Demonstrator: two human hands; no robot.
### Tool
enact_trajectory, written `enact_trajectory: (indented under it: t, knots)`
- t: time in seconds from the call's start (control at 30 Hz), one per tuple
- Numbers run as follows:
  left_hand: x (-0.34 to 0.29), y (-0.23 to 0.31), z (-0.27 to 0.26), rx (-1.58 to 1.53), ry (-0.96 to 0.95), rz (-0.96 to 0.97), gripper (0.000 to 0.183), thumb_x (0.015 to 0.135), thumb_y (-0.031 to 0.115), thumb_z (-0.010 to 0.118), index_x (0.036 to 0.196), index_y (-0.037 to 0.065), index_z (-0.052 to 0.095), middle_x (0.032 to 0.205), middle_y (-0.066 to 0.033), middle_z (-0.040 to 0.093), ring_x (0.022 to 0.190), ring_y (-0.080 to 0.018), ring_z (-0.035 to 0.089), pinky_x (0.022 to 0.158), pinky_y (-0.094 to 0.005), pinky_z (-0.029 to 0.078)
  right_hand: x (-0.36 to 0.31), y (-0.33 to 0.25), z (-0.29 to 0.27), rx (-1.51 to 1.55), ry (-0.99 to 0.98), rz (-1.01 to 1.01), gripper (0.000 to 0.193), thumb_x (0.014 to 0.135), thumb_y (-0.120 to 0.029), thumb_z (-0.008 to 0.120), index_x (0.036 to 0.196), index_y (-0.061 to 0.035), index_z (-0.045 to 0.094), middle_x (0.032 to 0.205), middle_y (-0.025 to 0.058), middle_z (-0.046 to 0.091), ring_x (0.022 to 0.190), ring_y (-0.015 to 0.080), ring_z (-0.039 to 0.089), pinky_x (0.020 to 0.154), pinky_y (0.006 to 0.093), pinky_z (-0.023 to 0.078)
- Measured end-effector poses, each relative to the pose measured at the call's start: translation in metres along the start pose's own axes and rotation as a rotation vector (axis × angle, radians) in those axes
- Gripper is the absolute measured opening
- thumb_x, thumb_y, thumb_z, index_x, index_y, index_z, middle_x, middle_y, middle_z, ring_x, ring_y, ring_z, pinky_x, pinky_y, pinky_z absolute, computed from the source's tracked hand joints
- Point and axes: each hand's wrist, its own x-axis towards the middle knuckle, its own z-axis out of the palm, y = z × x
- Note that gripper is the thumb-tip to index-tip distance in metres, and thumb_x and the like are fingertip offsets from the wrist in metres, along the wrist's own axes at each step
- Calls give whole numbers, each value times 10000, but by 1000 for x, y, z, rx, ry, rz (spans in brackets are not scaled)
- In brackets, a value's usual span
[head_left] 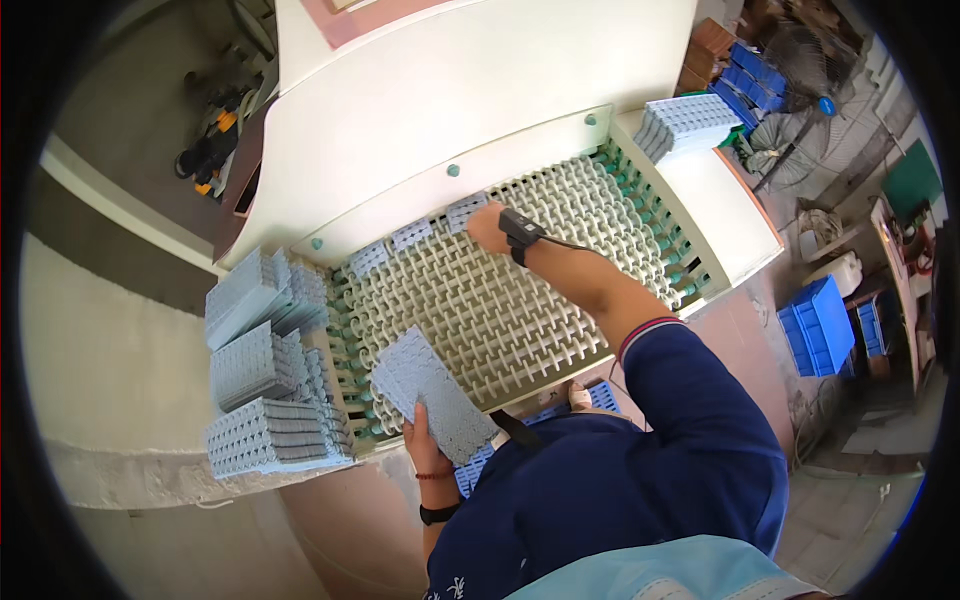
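A few light-blue perforated boards (pixel 430 385) lean upright at the near left of a roller conveyor, and my left hand (pixel 425 450) is closed round their lower edge. At the conveyor's far side, my right hand (pixel 487 228) reaches over the rollers with its fingers on a small light-blue board (pixel 466 212). Those fingertips are partly hidden, so the grip does not show fully. Two more boards, a middle one (pixel 411 235) and a left one (pixel 369 259), lie in a row along the same far edge. White wheeled rollers (pixel 500 310) fill the conveyor bed.
Several stacks of boards (pixel 250 370) stand left of the conveyor. Another stack (pixel 690 120) sits on the white side ledge (pixel 725 200) at far right. Behind the rollers rises a white machine hood (pixel 480 80). Blue crates (pixel 818 325) and fans (pixel 795 145) stand right.
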Motion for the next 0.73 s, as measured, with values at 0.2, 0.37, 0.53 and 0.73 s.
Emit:
enact_trajectory:
  t: [0.2,0.37,0.53,0.73]
  knots:
    - [25,-3,21,-39,7,-9,378,914,141,504,1249,-16,426,1178,-116,542,1002,-227,566,852,-346,472,-110,-26,-26,276,1041,-81,265,661,-13,543,922,16,575,892,144,638,815,262,633,679,344,507]
    - [54,-17,38,-175,-94,-105,379,933,202,483,1235,-18,423,1154,-133,553,1004,-245,573,858,-362,479,-214,-80,-53,318,1117,-219,247,712,-7,574,947,49,623,910,190,652,880,309,653,709,358,546]
    - [59,-21,86,-273,-287,-193,331,929,175,488,1202,-8,448,1116,-128,570,943,-240,598,811,-371,503,-250,-106,-26,439,758,-348,283,730,-80,612,1002,0,617,1005,150,638,970,286,618,839,406,485]
    - [59,-38,153,179,-435,8,357,867,82,568,1197,-3,462,1100,-113,580,970,-194,583,810,-333,495,-285,-39,-19,1348,653,275,568,799,-200,686,1279,-19,442,1194,140,564,1077,326,561,894,387,464]
